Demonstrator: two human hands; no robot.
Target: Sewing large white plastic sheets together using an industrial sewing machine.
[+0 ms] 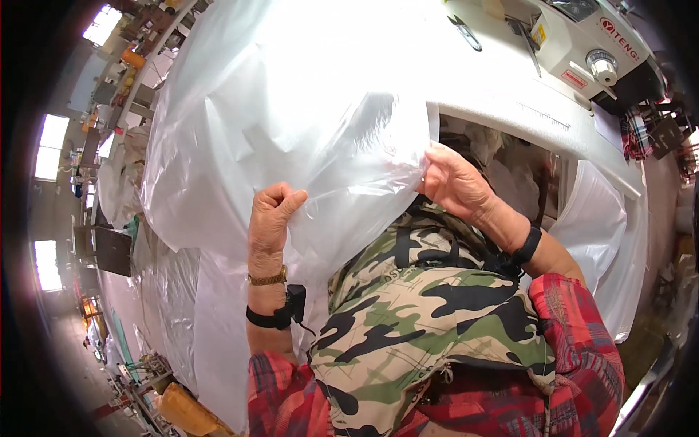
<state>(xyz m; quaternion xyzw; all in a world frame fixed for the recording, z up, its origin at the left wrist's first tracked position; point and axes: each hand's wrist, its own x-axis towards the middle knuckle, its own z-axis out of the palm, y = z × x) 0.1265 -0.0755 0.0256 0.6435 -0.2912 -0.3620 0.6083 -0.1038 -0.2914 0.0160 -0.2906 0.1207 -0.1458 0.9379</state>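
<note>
A large, thin, whitish translucent plastic sheet (240,138) spreads over the work table and hangs down toward my lap. My left hand (271,218) is closed on the sheet left of centre, thumb pressed against the curled fingers. At the sheet's right edge, my right hand (455,182) pinches a corner between thumb and fingers. Creases run through the plastic between both hands, and bright light washes out its far part. The fingertips of my left hand are partly hidden.
A white sewing machine (582,51) stands at the far right of the white table (502,116). Thread snips (466,33) lie near it. More white plastic sheeting (593,218) hangs on the right. A camouflage apron (437,306) covers my lap. Cluttered workshop equipment lines the left side.
</note>
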